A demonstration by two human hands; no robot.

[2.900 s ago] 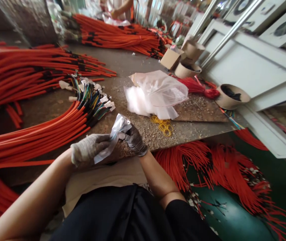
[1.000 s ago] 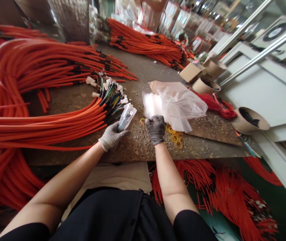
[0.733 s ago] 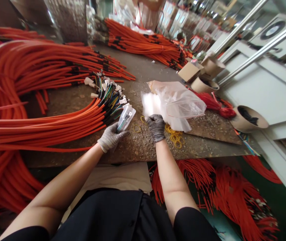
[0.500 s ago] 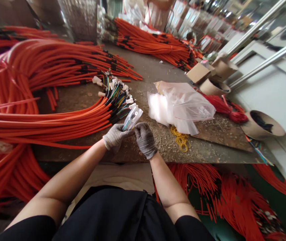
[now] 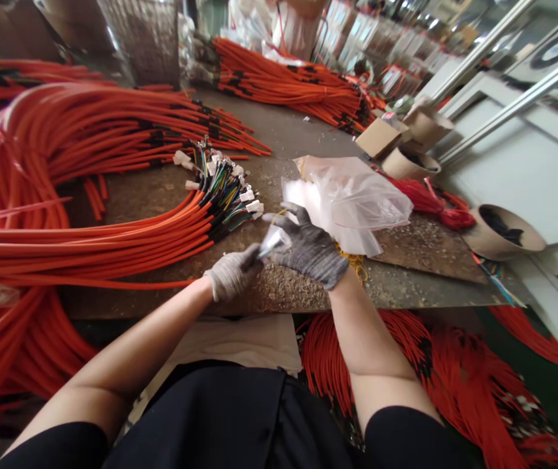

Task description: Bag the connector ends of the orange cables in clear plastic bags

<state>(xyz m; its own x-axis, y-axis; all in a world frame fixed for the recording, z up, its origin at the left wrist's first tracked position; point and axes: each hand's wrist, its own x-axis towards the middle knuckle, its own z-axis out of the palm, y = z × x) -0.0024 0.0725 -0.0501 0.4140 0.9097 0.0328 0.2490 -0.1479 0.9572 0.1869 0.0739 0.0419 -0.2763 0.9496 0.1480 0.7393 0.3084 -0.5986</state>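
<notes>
Gloved left hand (image 5: 233, 275) clenched, pinching a small clear bag (image 5: 270, 242) near the wire ends (image 5: 225, 192); gloved right hand (image 5: 308, 251) open, fingers spread just beside it.

Pale knit glove (image 5: 233, 275), dark-grey glove (image 5: 311, 253), black sleeves (image 5: 409, 436)

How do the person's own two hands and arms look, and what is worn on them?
The left hand wears a pale grey knit glove, and the right hand wears a darker grey knit glove, so the pair does not match. The forearms are bare, and the upper arms are covered by short black sleeves.
</notes>
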